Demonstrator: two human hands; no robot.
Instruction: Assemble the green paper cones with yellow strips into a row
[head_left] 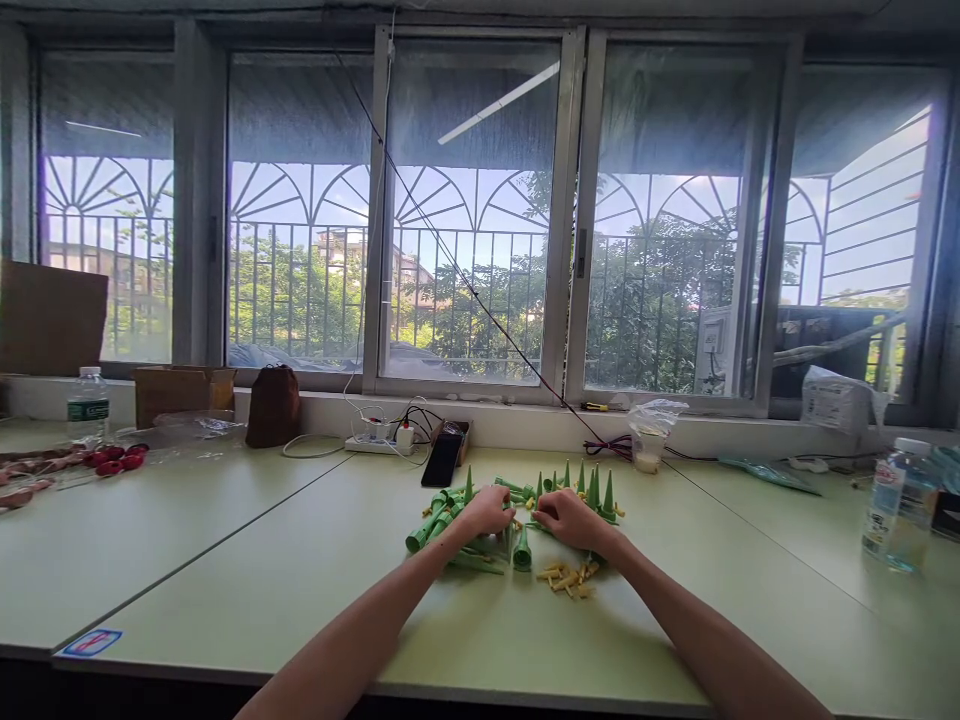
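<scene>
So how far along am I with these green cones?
Several green cones stand upright at the back, seemingly finished. The left hand and right hand work close together; what they grip is unclear. Green tubes and loose yellow bits lie unassembled, so plenty seems left.

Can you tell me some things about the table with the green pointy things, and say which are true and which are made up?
1. The left hand and the right hand are both at the pile of green cones. True.
2. The yellow pieces lie far off at the left end of the table. False: they lie just in front of the right hand, beside the cones.
3. A dark phone lies behind the cones, near the power strip. True.
4. The water bottle at the right lies on its side. False: it stands upright.
5. All the green cones lie flat. False: some stand with their points up.
</scene>
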